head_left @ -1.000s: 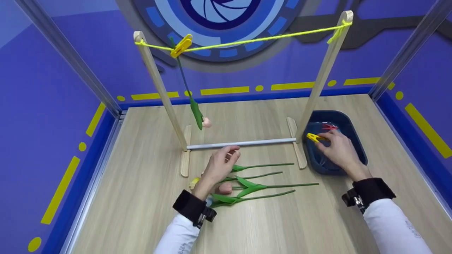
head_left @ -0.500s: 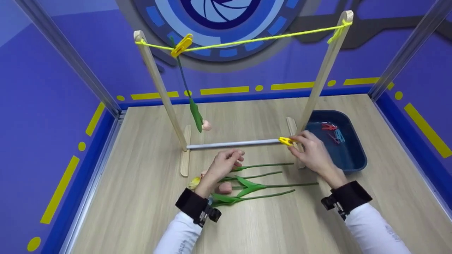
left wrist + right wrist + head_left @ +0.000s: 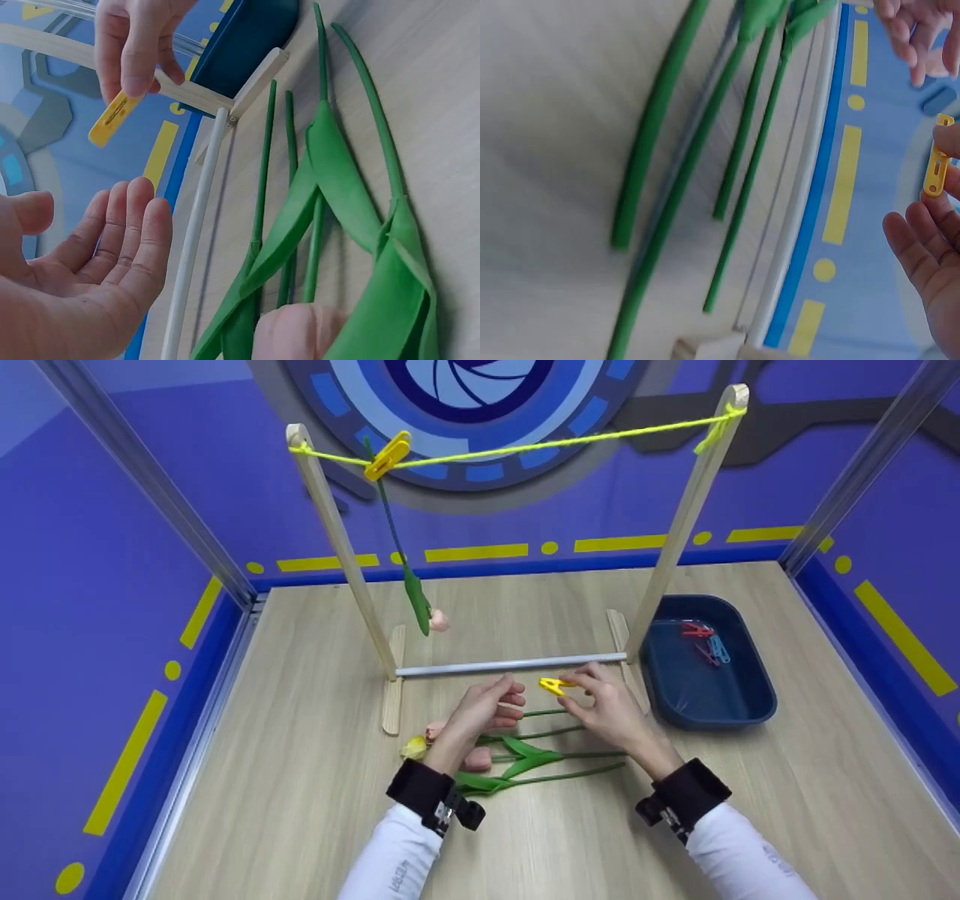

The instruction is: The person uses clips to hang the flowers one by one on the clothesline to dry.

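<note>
My right hand [image 3: 611, 712] pinches a yellow clothespin [image 3: 553, 685] between thumb and fingers, above the flower stems. Facing it, my left hand [image 3: 484, 711] holds nothing; its fingers are loosely bent and spread from the thumb in the left wrist view. Several artificial tulips lie side by side on the table under both hands, with green leaves [image 3: 341, 172], a pink bloom [image 3: 478, 759] and a yellow bloom [image 3: 413, 748] showing. My left hand and forearm hide part of the flowers. Another tulip [image 3: 417, 600] hangs bloom down from the yellow string [image 3: 540, 448], clipped by a second yellow clothespin [image 3: 388, 456].
Two wooden posts [image 3: 686, 525] carry the string, joined low down by a white rod [image 3: 510, 665]. Right of the stand is a dark blue bin [image 3: 705, 709] holding red and blue clothespins [image 3: 718, 649]. Blue-purple panels wall the table's back and sides.
My right hand has moved left out of the bin with the yellow clothespin, coming close to my left hand. The left hand has shifted slightly right, its fingers opening a little.
</note>
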The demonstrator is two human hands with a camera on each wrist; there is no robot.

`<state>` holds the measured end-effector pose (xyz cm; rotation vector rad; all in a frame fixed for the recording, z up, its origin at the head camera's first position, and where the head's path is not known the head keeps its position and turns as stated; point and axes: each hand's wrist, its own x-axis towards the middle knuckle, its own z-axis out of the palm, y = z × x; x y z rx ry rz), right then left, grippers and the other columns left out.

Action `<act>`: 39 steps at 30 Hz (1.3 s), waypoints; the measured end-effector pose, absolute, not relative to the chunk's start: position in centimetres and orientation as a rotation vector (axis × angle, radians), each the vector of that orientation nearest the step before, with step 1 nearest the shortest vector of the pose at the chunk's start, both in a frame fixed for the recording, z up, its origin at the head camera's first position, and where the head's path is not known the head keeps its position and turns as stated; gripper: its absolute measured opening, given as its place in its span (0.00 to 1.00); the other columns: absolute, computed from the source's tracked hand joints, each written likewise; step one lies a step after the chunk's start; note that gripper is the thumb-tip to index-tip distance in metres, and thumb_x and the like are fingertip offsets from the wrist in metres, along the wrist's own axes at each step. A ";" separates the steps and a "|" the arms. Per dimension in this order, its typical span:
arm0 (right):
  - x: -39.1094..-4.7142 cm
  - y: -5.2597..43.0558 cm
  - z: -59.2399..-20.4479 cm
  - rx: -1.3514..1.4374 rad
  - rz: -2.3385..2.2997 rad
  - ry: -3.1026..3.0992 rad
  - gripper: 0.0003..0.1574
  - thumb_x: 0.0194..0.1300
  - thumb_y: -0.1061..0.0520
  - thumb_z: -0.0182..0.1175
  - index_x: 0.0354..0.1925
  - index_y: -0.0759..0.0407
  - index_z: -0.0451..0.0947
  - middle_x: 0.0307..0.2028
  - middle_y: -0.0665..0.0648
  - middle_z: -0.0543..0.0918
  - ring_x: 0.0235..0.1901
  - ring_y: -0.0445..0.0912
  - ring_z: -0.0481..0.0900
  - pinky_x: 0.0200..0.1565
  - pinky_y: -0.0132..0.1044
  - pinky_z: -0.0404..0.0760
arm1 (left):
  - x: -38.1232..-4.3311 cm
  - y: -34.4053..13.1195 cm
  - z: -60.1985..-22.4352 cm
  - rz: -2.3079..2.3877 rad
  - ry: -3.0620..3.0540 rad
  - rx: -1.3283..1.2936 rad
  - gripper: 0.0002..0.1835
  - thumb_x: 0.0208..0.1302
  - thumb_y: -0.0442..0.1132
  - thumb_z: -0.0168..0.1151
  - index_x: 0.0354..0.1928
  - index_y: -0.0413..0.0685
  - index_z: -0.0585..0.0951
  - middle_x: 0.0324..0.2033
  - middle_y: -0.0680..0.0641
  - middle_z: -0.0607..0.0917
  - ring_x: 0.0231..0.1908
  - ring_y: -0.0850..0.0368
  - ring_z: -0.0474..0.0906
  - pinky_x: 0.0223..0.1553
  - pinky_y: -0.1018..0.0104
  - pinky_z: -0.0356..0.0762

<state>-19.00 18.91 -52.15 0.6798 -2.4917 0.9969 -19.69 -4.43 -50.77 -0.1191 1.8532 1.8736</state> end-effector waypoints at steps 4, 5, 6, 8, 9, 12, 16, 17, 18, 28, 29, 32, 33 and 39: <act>-18.7 17.9 -52.6 0.720 1.027 -2.484 0.18 0.56 0.60 0.73 0.46 0.62 0.85 0.39 0.56 0.82 0.38 0.49 0.81 0.36 0.37 0.80 | -19.6 -4.1 -51.3 1.847 1.832 -0.105 0.29 0.77 0.55 0.46 0.60 0.35 0.77 0.47 0.42 0.85 0.35 0.59 0.83 0.46 0.63 0.84; -18.7 17.7 -52.6 0.728 1.018 -2.488 0.18 0.56 0.60 0.73 0.46 0.62 0.85 0.39 0.56 0.81 0.37 0.47 0.81 0.36 0.37 0.80 | -19.5 -4.0 -51.4 1.846 1.828 -0.105 0.29 0.77 0.55 0.47 0.60 0.35 0.77 0.48 0.41 0.84 0.35 0.59 0.83 0.47 0.61 0.84; -18.6 17.5 -52.7 0.732 1.007 -2.495 0.18 0.56 0.59 0.73 0.46 0.61 0.85 0.38 0.56 0.81 0.36 0.47 0.81 0.36 0.37 0.80 | -19.5 -4.0 -51.6 1.849 1.823 -0.106 0.29 0.77 0.55 0.47 0.59 0.35 0.77 0.48 0.40 0.84 0.35 0.59 0.83 0.48 0.60 0.84; -18.5 17.1 -52.8 0.744 0.986 -2.509 0.17 0.57 0.59 0.73 0.46 0.61 0.85 0.38 0.56 0.81 0.35 0.46 0.79 0.36 0.37 0.79 | -19.4 -3.9 -51.7 1.857 1.819 -0.103 0.28 0.76 0.55 0.49 0.57 0.36 0.78 0.48 0.39 0.84 0.34 0.59 0.83 0.49 0.58 0.84; -18.4 16.9 -52.8 0.749 0.974 -2.516 0.17 0.57 0.59 0.73 0.46 0.60 0.85 0.38 0.56 0.81 0.35 0.47 0.79 0.36 0.37 0.79 | -19.4 -3.8 -51.8 1.861 1.822 -0.101 0.27 0.75 0.55 0.50 0.56 0.36 0.79 0.47 0.40 0.84 0.34 0.59 0.83 0.49 0.58 0.84; -18.3 16.4 -53.0 0.762 0.944 -2.532 0.17 0.58 0.58 0.72 0.46 0.60 0.85 0.37 0.56 0.80 0.36 0.49 0.79 0.36 0.38 0.78 | -19.3 -3.7 -51.8 1.872 1.828 -0.096 0.25 0.74 0.55 0.52 0.52 0.38 0.81 0.41 0.44 0.85 0.33 0.59 0.84 0.48 0.58 0.84; -18.1 16.0 -53.2 0.777 0.909 -2.519 0.17 0.57 0.58 0.73 0.45 0.60 0.86 0.36 0.55 0.81 0.37 0.48 0.79 0.38 0.40 0.78 | -19.2 -3.6 -51.8 1.873 1.863 -0.082 0.22 0.73 0.51 0.55 0.49 0.37 0.83 0.33 0.50 0.86 0.30 0.62 0.83 0.42 0.64 0.85; -18.1 16.0 -53.3 0.779 0.901 -2.514 0.17 0.57 0.58 0.73 0.45 0.60 0.86 0.36 0.55 0.81 0.37 0.48 0.79 0.38 0.40 0.78 | -19.1 -3.6 -51.9 1.872 1.877 -0.074 0.21 0.73 0.49 0.56 0.48 0.36 0.83 0.31 0.51 0.86 0.29 0.63 0.83 0.40 0.65 0.85; -18.1 15.9 -53.3 0.780 0.893 -2.511 0.16 0.57 0.58 0.73 0.45 0.60 0.86 0.36 0.54 0.81 0.37 0.47 0.79 0.38 0.40 0.78 | -19.1 -3.5 -51.9 1.872 1.890 -0.067 0.21 0.73 0.48 0.56 0.47 0.35 0.84 0.29 0.52 0.86 0.28 0.64 0.82 0.38 0.67 0.85; -17.9 16.5 -53.1 0.759 1.047 -2.520 0.31 0.55 0.50 0.75 0.54 0.62 0.82 0.43 0.57 0.84 0.41 0.53 0.82 0.40 0.46 0.82 | -18.9 -3.4 -52.0 1.894 1.926 -0.037 0.19 0.75 0.45 0.54 0.44 0.33 0.83 0.28 0.51 0.85 0.28 0.64 0.82 0.37 0.68 0.85; -18.0 16.6 -53.1 0.755 1.077 -2.519 0.33 0.55 0.50 0.75 0.56 0.61 0.81 0.44 0.57 0.84 0.41 0.54 0.82 0.40 0.48 0.83 | -18.8 -3.5 -52.0 1.894 1.926 -0.035 0.19 0.75 0.45 0.53 0.44 0.34 0.83 0.29 0.50 0.85 0.29 0.64 0.82 0.37 0.68 0.84; -18.0 16.9 -53.3 0.750 1.144 -2.519 0.36 0.53 0.49 0.76 0.58 0.60 0.80 0.46 0.58 0.84 0.42 0.55 0.83 0.40 0.50 0.83 | -18.8 -3.5 -51.9 1.888 1.939 -0.026 0.20 0.76 0.45 0.52 0.44 0.33 0.83 0.33 0.44 0.87 0.29 0.63 0.82 0.37 0.69 0.83; -18.0 17.0 -53.4 0.750 1.158 -2.521 0.36 0.53 0.49 0.76 0.58 0.60 0.79 0.46 0.57 0.84 0.43 0.55 0.83 0.40 0.50 0.84 | -18.7 -3.5 -51.8 1.884 1.944 -0.021 0.20 0.76 0.46 0.52 0.44 0.33 0.83 0.35 0.43 0.87 0.29 0.63 0.82 0.37 0.69 0.83; -18.2 17.0 -53.6 0.770 1.176 -2.512 0.36 0.53 0.49 0.76 0.58 0.61 0.80 0.48 0.56 0.85 0.44 0.50 0.83 0.41 0.48 0.84 | -18.5 -3.3 -51.6 1.870 1.977 0.035 0.20 0.76 0.45 0.51 0.44 0.33 0.83 0.34 0.43 0.87 0.30 0.62 0.82 0.38 0.67 0.83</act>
